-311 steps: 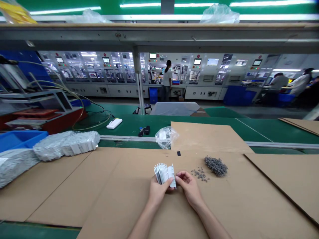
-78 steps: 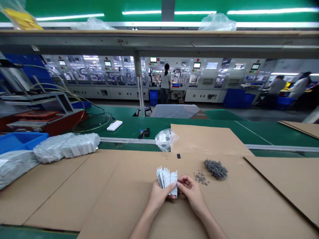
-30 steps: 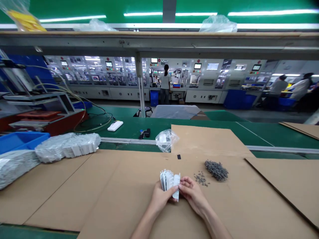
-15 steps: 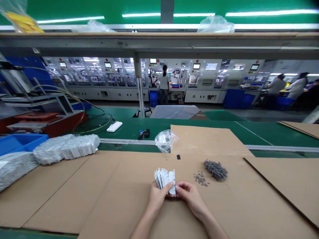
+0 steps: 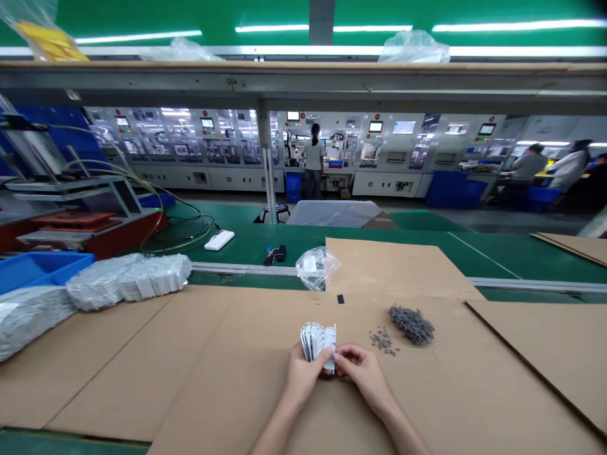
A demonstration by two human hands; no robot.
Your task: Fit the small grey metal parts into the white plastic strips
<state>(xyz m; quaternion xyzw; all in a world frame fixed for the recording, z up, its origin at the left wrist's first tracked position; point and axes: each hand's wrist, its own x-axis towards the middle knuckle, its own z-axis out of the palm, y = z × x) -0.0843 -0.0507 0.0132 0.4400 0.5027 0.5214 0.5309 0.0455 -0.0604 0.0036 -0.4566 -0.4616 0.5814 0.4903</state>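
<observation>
From the head camera, the lower ends of a stack of white ribbed plastic pieces are hidden behind the fingers, so their full shape can't be made out. The left hand curls closed around the stack's near side, thumb across its face. The right hand pinches the rightmost piece from the side, nearly closed on it. Both hands are low over a corrugated cardboard sheet. Just beyond the right hand lie scattered grey granular bits and, further right, a heaped grey pile, too small to identify. Ahead of the grip sit a small black tag and a crumpled clear plastic bag.
</observation>
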